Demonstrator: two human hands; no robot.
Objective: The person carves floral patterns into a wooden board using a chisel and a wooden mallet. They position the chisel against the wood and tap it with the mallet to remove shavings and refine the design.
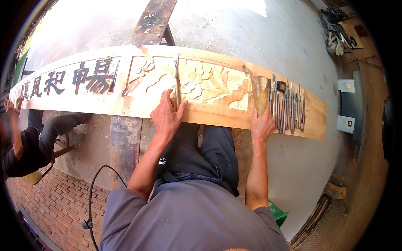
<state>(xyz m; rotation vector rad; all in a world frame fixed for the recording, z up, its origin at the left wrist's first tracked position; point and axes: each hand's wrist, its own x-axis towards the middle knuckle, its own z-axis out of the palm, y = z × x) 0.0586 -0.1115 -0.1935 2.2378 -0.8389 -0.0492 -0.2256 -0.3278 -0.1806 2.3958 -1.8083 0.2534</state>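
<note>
A long pale wooden board (201, 115) with a carved floral relief lies across in front of me. My left hand (166, 116) is at the relief panel, its thumb and fingers around the lower handle of a chisel (176, 79). The chisel's metal end points away from me over the carving. My right hand (264, 125) grips the narrow end of a wooden mallet (260, 93), whose broad head points away. Right beside the mallet, several carving chisels (287, 111) lie side by side on the board, with a small dark block (281, 86) among them.
Dark carved characters (79, 79) fill the board's left part, where another person (21, 142) sits. A wooden trestle beam (153, 21) runs under the board, with shavings about. A black cable (91, 201) hangs at lower left. A green container (278, 213) stands behind my right arm.
</note>
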